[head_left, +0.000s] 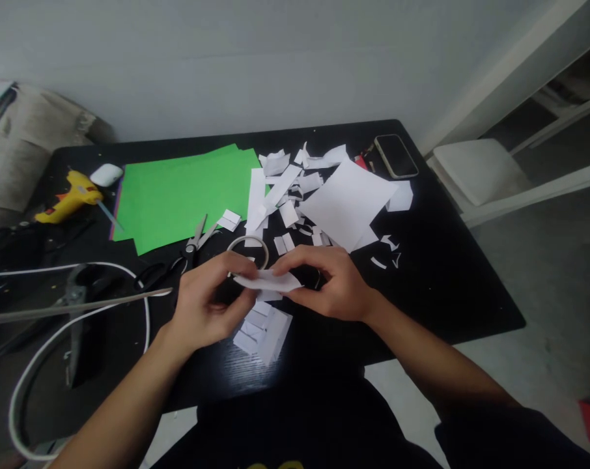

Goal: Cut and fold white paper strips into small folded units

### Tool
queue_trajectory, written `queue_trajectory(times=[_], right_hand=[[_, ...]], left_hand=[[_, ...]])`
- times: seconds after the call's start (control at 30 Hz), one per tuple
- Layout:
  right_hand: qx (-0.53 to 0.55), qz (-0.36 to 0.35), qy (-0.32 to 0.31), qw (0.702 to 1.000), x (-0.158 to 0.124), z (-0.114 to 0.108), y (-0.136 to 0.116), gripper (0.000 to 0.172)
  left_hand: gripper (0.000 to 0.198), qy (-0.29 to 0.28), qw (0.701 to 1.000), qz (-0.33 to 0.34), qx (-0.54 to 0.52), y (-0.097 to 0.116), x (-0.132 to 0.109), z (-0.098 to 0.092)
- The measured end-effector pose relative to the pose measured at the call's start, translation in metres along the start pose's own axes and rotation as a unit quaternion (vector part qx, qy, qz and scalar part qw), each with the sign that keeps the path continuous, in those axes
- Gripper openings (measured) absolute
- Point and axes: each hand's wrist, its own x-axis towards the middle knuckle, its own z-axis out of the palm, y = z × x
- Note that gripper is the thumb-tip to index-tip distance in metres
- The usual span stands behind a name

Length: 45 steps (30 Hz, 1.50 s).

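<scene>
Both hands meet over the near middle of a black table (451, 286). My left hand (210, 303) and my right hand (324, 283) each pinch one end of a small white paper piece (270, 281), held just above the table. Beneath them lies a folded white paper stack (266, 329). A roll of clear tape (249, 251) sits just behind the hands. Black-handled scissors (178, 260) lie to the left of the left hand.
Green paper sheets (178, 192) and a yellow glue gun (68, 195) lie at the back left. White scraps (285, 185), a large white sheet (348, 202) and a phone (395, 155) are at the back right. A white cable (45, 339) and pliers (75, 306) are at the left.
</scene>
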Motion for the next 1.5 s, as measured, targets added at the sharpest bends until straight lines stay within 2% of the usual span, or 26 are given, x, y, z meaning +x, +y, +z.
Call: queue_trajectory(times=[0.13, 0.27, 0.4, 0.57, 0.8, 1.0, 1.33, 1.5], right_hand=[[-0.016, -0.006, 0.025, 1.000, -0.001, 0.005, 0.003, 0.007], [-0.024, 0.015, 0.049, 0.998, -0.003, 0.007, 0.004, 0.006], [0.015, 0.065, 0.091, 0.994, -0.005, 0.011, 0.006, 0.014], [0.100, 0.112, 0.091, 0.985, -0.003, 0.015, 0.006, 0.028], [0.112, 0.151, 0.126, 0.974, 0.000, 0.015, 0.005, 0.036], [0.179, 0.197, 0.131, 0.955, 0.001, 0.017, 0.010, 0.041], [0.207, 0.191, 0.120, 0.952, 0.001, 0.021, 0.010, 0.038], [0.237, 0.227, 0.116, 0.938, 0.003, 0.020, 0.010, 0.036]], left_hand=[[0.029, -0.033, 0.999, 0.016, -0.017, 0.001, 0.002, 0.000], [0.022, -0.020, 0.999, -0.007, -0.028, -0.002, 0.000, 0.002], [0.021, 0.004, 0.999, -0.038, -0.025, -0.005, -0.004, 0.005], [0.016, 0.032, 0.997, -0.063, -0.008, -0.003, -0.003, 0.007], [0.020, 0.084, 0.991, -0.102, -0.032, 0.001, 0.001, 0.011], [0.021, 0.088, 0.981, -0.132, -0.114, -0.001, 0.002, 0.016], [0.016, 0.062, 0.970, -0.173, -0.157, -0.002, -0.001, 0.022], [0.019, 0.066, 0.946, -0.216, -0.233, -0.001, 0.001, 0.023]])
